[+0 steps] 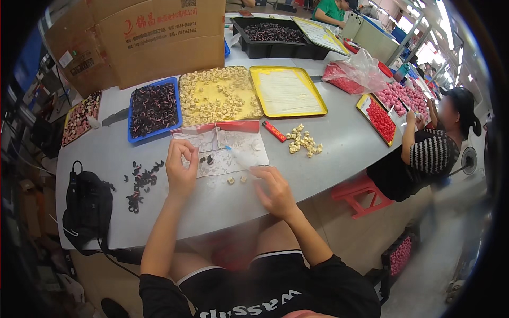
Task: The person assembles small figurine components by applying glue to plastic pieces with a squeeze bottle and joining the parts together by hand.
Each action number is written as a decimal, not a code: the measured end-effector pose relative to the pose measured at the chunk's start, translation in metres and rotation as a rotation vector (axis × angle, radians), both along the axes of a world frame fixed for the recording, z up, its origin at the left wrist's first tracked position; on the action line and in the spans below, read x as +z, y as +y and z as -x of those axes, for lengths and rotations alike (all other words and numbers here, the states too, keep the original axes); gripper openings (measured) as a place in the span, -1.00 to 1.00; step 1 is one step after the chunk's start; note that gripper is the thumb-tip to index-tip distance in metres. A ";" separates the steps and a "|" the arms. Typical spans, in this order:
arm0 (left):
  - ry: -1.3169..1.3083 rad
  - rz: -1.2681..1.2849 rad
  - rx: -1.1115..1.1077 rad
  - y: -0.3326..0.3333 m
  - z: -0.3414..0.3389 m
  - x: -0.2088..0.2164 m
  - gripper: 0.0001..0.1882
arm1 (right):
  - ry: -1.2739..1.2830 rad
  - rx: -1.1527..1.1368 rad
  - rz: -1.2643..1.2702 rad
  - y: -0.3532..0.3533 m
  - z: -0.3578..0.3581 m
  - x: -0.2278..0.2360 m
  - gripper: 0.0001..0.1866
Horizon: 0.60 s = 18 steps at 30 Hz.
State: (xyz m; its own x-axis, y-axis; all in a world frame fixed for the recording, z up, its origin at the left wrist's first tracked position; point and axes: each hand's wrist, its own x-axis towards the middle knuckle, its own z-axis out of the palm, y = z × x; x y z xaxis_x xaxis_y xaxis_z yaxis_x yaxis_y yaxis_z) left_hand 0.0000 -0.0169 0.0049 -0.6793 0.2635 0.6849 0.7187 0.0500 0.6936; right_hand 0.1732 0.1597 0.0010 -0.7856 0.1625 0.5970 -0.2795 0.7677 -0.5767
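My left hand (pixel 182 165) is closed in a pinch at the left edge of a glue-smeared white sheet (pixel 217 168); whatever its fingertips hold is too small to make out. My right hand (pixel 273 190) holds a whitish squeeze bottle (pixel 245 158) with a blue tip, which points left over the sheet. Small dark curved pieces (pixel 207 159) lie on the sheet between my hands. Two cream cube-like pieces (pixel 237 180) rest by its near edge. Loose dark curved pieces (pixel 143 183) are scattered left of my left hand, and a pile of cream pieces (pixel 303 142) sits to the right.
Behind the sheet stand a blue tray (pixel 131 117) of dark pieces, a yellow tray (pixel 185 98) of cream pieces and a white-lined yellow tray (pixel 286 93). A cardboard box (pixel 159 58) rises behind. A black bag (pixel 87 206) lies left; a co-worker (pixel 432 140) sits right.
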 end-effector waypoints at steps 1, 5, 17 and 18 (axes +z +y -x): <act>-0.021 0.009 -0.008 0.000 0.000 0.000 -0.72 | 0.000 -0.002 -0.001 0.001 0.000 0.000 -0.65; -0.058 0.007 -0.038 0.000 -0.001 0.000 -0.72 | 0.006 -0.006 0.008 0.000 0.000 -0.001 -0.66; -0.111 0.014 -0.089 0.000 -0.002 -0.002 -0.74 | 0.011 -0.006 -0.005 0.001 0.000 -0.001 -0.67; -0.111 0.014 -0.089 0.000 -0.002 -0.002 -0.74 | 0.011 -0.007 -0.004 0.001 0.000 -0.001 -0.67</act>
State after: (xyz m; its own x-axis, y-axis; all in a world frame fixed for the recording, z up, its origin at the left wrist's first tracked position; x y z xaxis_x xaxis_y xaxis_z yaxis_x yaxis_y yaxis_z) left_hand 0.0018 -0.0168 0.0033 -0.7241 0.3357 0.6025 0.6396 -0.0003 0.7687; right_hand 0.1727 0.1607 0.0003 -0.7782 0.1650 0.6060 -0.2806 0.7720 -0.5704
